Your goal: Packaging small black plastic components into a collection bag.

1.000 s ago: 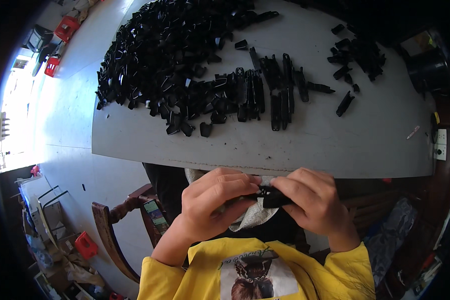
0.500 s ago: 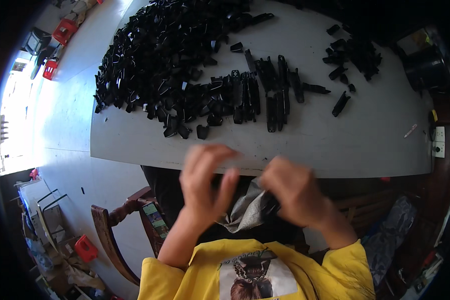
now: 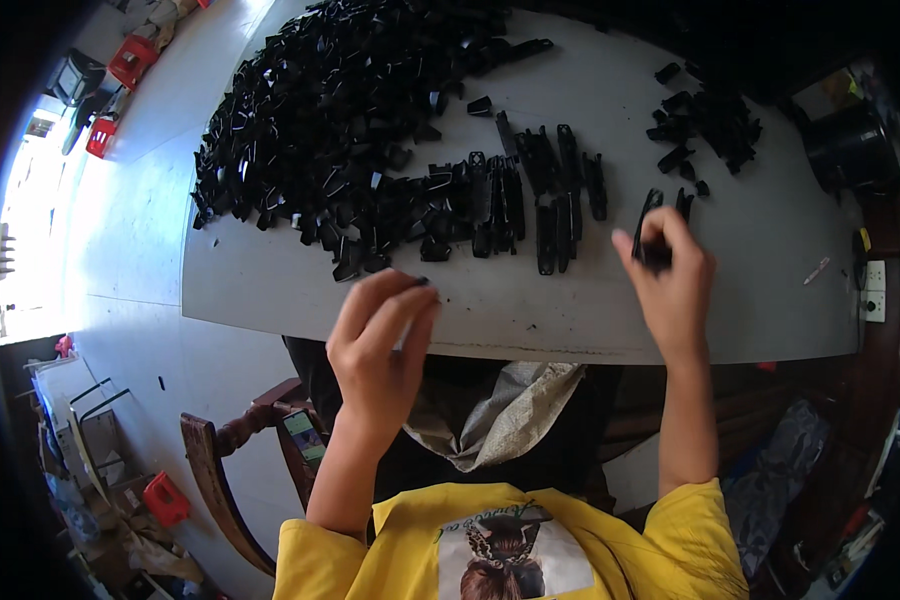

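Note:
My left hand [image 3: 370, 345] is over the table's near edge, fingers pinched on a small black plastic piece [image 3: 422, 282] that mostly hides behind the fingertips. Farther right, my right hand [image 3: 678, 290] grips a long narrow black plastic piece [image 3: 647, 222], which stands up from the fingers. Just beyond that hand, another long black piece [image 3: 683, 203] shows partly. Between the hands and farther back lie several long black pieces [image 3: 560, 200], roughly side by side. A grey woven cloth [image 3: 520, 410] drapes across my lap.
A big heap of black plastic pieces [image 3: 310, 120] covers the far left of the grey table [image 3: 470, 320]. At the far right is a smaller black pile [image 3: 715, 125]. A white pen-like stick [image 3: 816, 271] lies near the right edge. A wooden chair arm [image 3: 210, 460] stands at lower left.
From above my lap, my right hand has moved out over the table to the right and taken a long black piece. My left hand has closed on a small piece at the heap's near edge.

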